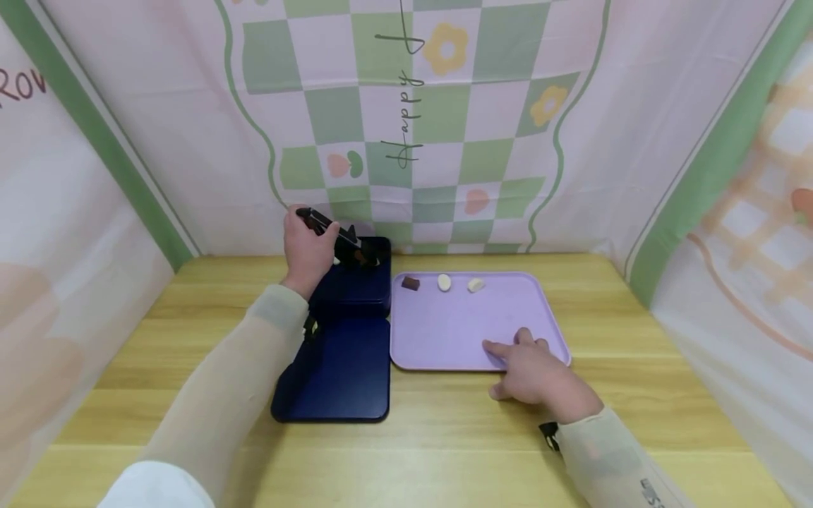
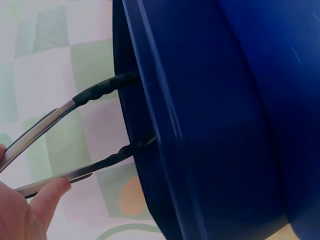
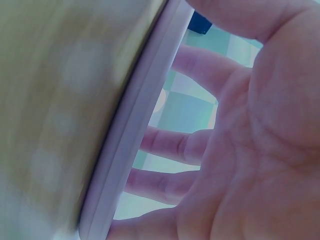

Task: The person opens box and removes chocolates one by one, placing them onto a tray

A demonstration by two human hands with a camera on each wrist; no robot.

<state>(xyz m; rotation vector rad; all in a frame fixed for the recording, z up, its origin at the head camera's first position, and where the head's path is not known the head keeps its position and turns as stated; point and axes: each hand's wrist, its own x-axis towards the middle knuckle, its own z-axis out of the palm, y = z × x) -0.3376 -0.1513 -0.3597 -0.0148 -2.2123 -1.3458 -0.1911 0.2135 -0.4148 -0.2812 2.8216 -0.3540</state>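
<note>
My left hand (image 1: 308, 243) holds a pair of tongs (image 1: 319, 221) with metal arms and dark tips, its thumb along one arm. In the left wrist view the tips of the tongs (image 2: 102, 90) stand apart and reach over the rim of a dark blue box (image 2: 210, 125). What lies inside is mostly hidden. On the lilac tray (image 1: 432, 331), a dark brown piece (image 1: 410, 283), a white oval piece (image 1: 444, 283) and an off-white piece (image 1: 475, 285) sit in a row near the far edge. My right hand (image 1: 535, 372) rests at the tray's near right edge, fingers spread over it.
A flat dark blue panel (image 1: 343, 374) lies in front of the box, left of the tray. Wood-grain tabletop (image 1: 444, 444) surrounds them. A printed cloth (image 1: 438, 134) hangs close behind the box, with more cloth on both sides.
</note>
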